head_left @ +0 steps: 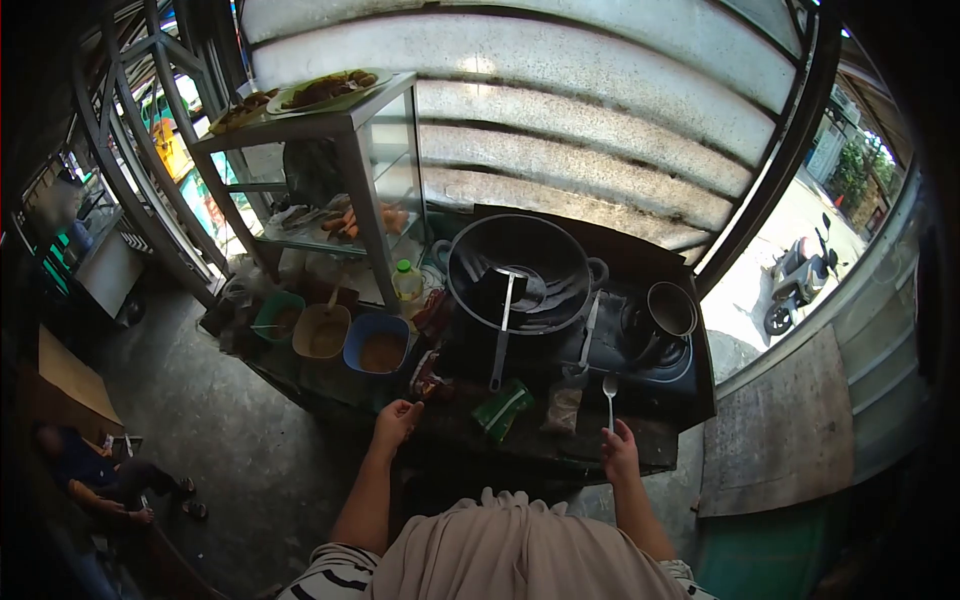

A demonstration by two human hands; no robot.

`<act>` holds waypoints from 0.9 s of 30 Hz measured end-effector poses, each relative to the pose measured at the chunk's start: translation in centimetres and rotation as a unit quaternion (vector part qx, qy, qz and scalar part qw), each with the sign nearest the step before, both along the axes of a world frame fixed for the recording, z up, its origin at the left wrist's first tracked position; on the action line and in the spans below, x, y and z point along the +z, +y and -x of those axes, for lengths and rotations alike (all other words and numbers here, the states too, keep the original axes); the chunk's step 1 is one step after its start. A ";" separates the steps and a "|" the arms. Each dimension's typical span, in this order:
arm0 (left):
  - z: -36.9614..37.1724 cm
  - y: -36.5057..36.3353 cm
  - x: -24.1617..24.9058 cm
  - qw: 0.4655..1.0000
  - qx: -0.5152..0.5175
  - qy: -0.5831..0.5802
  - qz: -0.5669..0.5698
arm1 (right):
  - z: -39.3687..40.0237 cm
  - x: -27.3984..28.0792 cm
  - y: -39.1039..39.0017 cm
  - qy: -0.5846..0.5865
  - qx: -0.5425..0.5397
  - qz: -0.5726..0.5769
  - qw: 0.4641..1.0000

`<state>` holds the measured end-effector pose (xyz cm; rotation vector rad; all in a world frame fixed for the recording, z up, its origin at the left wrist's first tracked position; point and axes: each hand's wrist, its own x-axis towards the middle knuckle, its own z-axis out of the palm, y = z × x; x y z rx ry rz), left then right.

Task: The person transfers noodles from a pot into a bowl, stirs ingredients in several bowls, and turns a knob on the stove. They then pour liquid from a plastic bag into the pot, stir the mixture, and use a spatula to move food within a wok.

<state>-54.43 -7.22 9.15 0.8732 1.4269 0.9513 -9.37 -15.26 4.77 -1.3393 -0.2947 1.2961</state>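
My right hand (620,452) is closed on the handle of a metal spoon (610,386), its bowl pointing up toward the stove. At the counter's front edge, my left hand (398,422) has its fingers pinched together beside a dark red packet (428,378); whether they grip its edge is too small to tell. Between my hands lie a green packet (502,410) and a clear bag with pale contents (566,402). A large dark wok (570,265) sits on the stove, with a black-handled spatula (505,330) resting in it.
Left of the wok stand a blue bowl (377,345), a tan bowl (321,332), a green bowl (279,317) and a yellow bottle (407,283). A glass cabinet (355,120) holds food. A small pot (671,309) is at right. A person (105,480) sits lower left.
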 end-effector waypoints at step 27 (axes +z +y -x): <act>15.2 42.1 -8.5 0.993 0.040 -0.034 0.110 | 8.5 -0.6 19.8 -0.063 -0.125 0.153 0.978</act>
